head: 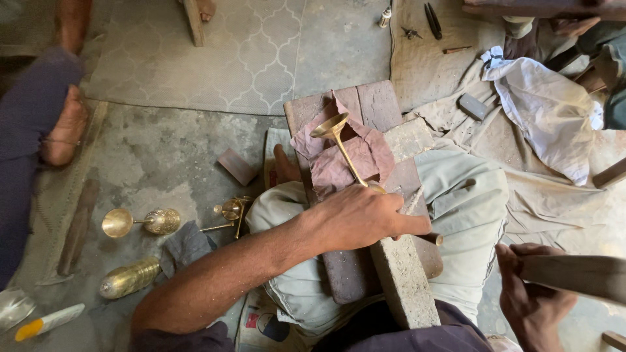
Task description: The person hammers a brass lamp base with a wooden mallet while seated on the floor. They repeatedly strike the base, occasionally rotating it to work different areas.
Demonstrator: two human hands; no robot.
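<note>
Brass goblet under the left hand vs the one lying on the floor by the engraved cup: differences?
The goblet on the block rests on a pinkish cloth, its base gripped by the left hand; the floor goblet lies untouched on concrete. The block goblet's long thin stem runs away from the person, bowl far end; the floor goblet lies sideways, stem shorter, with a patterned end. The right hand holds a wooden handle. Both are brass-coloured.

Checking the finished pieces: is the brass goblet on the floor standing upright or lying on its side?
On its side: the brass goblet lies on the concrete floor, its stem level.
</note>
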